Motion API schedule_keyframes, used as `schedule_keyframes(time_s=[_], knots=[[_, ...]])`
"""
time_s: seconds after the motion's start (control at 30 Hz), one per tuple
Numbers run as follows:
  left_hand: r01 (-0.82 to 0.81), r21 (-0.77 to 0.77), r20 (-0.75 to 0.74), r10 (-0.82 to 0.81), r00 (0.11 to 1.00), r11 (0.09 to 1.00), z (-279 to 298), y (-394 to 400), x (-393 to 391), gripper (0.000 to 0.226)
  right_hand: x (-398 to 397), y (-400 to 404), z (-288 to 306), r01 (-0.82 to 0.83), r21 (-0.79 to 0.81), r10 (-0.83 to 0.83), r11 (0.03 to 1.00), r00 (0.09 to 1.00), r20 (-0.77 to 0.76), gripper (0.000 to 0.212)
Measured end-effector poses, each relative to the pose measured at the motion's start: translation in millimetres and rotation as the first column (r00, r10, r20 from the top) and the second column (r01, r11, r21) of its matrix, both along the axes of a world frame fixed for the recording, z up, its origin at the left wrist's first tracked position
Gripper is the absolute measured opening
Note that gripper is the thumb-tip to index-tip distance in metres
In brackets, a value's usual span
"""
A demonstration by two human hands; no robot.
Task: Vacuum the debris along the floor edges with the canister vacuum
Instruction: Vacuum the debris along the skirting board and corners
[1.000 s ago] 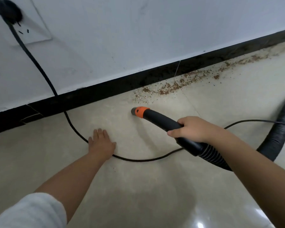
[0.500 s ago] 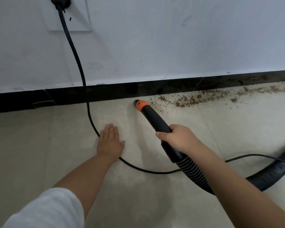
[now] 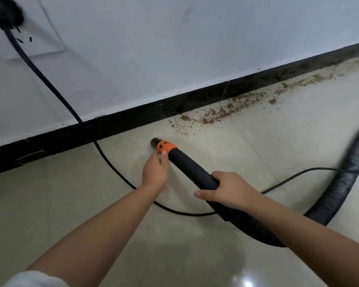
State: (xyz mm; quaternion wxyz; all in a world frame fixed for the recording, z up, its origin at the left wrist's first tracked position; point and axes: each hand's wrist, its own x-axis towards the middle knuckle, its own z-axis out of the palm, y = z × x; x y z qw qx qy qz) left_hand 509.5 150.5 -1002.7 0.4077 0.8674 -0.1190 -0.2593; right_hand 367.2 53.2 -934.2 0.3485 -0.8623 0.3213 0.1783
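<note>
A black vacuum nozzle (image 3: 192,168) with an orange collar (image 3: 165,147) points at the floor near the black baseboard (image 3: 133,121). My right hand (image 3: 228,191) grips the nozzle's rear end, where the ribbed hose (image 3: 340,187) begins. My left hand (image 3: 155,170) has its fingertips on the orange collar, thumb and fingers pinching it. Brown debris (image 3: 214,117) lies in a strip along the baseboard, to the right of the nozzle's mouth and a short way from it.
A black power cord (image 3: 50,85) runs from a plug in the wall socket (image 3: 6,15) down across the beige tile floor, under my arms and off to the right. The ribbed hose curves away at the right edge.
My left hand lifted off the floor and moved right to the orange collar. The nozzle drew back a little from the baseboard, and the view tilted.
</note>
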Motion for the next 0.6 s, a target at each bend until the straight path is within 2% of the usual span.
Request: schedule_keyframes(time_s=[0.03, 0.07, 0.1, 0.13, 0.2, 0.3, 0.47, 0.6], knots=[[-0.100, -0.063, -0.189, 0.087, 0.978, 0.993, 6, -9, -4, 0.045, 1, -2, 2, -0.037, -0.002, 0.037, 0.999, 0.999, -0.012, 0.038], [-0.206, -0.106, -0.384, 0.151, 0.911, 0.973, 12, -16, -8, 0.043, 2, -4, 4, -0.072, -0.006, 0.072, 0.997, 0.997, -0.022, 0.041], [-0.299, -0.127, -0.528, 0.191, 0.828, 0.946, 18, -22, -13, 0.040, 2, -5, 4, -0.098, -0.008, 0.098, 0.995, 0.995, -0.032, 0.045], [-0.362, -0.137, -0.594, 0.216, 0.775, 0.922, 22, -27, -17, 0.039, 2, -7, 4, -0.114, -0.005, 0.114, 0.993, 0.993, -0.043, 0.051], [-0.427, -0.139, -0.616, 0.260, 0.744, 0.893, 27, -34, -22, 0.040, -3, -12, 3, -0.125, 0.030, 0.126, 0.992, 0.991, -0.047, 0.061], [-0.435, -0.130, -0.570, 0.292, 0.768, 0.891, 31, -41, -22, 0.036, -21, -22, -4, -0.062, 0.165, 0.064, 0.984, 0.998, -0.005, 0.067], [-0.343, -0.070, -0.537, 0.254, 0.804, 0.937, 33, -57, -31, 0.044, -62, -21, -17, -0.028, 0.206, 0.024, 0.978, 0.999, 0.023, 0.053], [-0.343, -0.004, -0.605, 0.271, 0.749, 0.939, 37, -76, -48, 0.064, -76, -28, -8, 0.039, 0.201, -0.046, 0.979, 0.998, 0.034, 0.052]])
